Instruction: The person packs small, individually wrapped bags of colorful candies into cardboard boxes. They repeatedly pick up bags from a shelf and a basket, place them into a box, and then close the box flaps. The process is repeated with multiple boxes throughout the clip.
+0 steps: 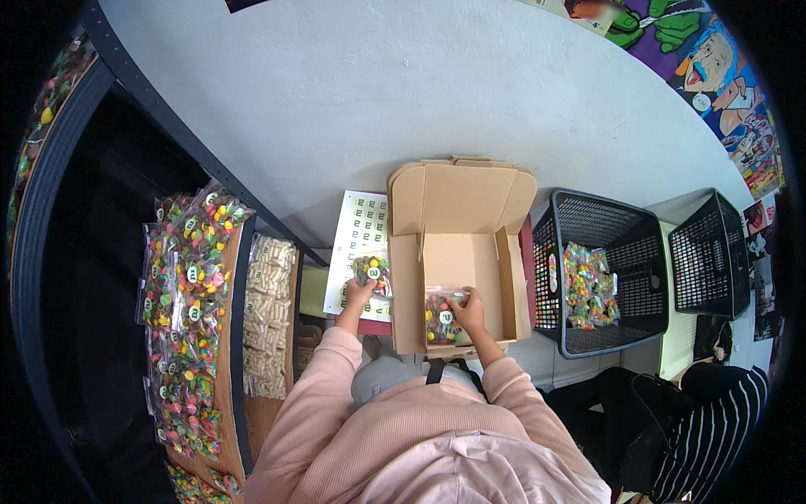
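An open cardboard mailer box [463, 255] stands before me with its lid raised towards the wall. In its near left corner lies a clear bag of colourful candy [443, 322] with a round printed sticker. My right hand [471, 310] reaches into the box and pinches that bag by its upper right part. Left of the box, my left hand [359, 295] grips a second clear candy bag [370, 271], also bearing a round sticker. This bag is above a white sheet of round green-printed stickers [362, 217], partly covering it.
On the left, shelves hold many candy bags [192, 277] and bags of pale stick-shaped sweets [267, 315]. To the right are a black plastic basket [642, 220] with small candy bags [590, 286] and another black basket [708, 264]. A person in striped clothing [711, 435] is at lower right.
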`<state>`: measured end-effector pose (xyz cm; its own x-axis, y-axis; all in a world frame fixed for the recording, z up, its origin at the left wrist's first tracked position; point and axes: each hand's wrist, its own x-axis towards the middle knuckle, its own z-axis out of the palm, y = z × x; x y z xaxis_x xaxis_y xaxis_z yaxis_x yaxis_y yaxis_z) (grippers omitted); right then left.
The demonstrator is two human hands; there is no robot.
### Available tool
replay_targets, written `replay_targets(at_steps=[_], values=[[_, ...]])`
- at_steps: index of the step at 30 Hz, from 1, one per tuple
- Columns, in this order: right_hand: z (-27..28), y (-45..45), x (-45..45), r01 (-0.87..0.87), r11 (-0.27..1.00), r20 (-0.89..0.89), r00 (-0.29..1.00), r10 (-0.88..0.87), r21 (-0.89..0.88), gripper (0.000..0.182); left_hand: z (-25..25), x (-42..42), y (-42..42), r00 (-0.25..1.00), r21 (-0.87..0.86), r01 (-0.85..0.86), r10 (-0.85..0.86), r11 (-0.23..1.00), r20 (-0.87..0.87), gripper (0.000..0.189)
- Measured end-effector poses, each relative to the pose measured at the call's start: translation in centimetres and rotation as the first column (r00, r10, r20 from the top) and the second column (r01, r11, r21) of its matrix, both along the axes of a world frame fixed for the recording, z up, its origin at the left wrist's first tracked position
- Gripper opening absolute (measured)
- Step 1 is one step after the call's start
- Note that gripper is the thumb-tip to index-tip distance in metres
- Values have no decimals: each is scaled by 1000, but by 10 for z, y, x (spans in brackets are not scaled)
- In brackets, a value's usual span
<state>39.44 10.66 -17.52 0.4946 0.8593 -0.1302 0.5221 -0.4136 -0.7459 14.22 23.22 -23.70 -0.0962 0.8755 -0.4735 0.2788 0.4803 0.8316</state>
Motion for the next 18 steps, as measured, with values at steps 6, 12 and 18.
replay_targets(at_steps=[6,12,18], values=[[28,2,-14,84,990,428,895,-126,117,66,41,-6,-11,980,71,52,-64,996,190,28],[84,50,-62,-65,953,-143,983,112,297,48,128,-17,-32,759,139,127,-186,982,624,43],[132,68,-94,-129,956,-765,576,288,263,33,185,-4,-50,726,162,318,-350,934,592,46]])
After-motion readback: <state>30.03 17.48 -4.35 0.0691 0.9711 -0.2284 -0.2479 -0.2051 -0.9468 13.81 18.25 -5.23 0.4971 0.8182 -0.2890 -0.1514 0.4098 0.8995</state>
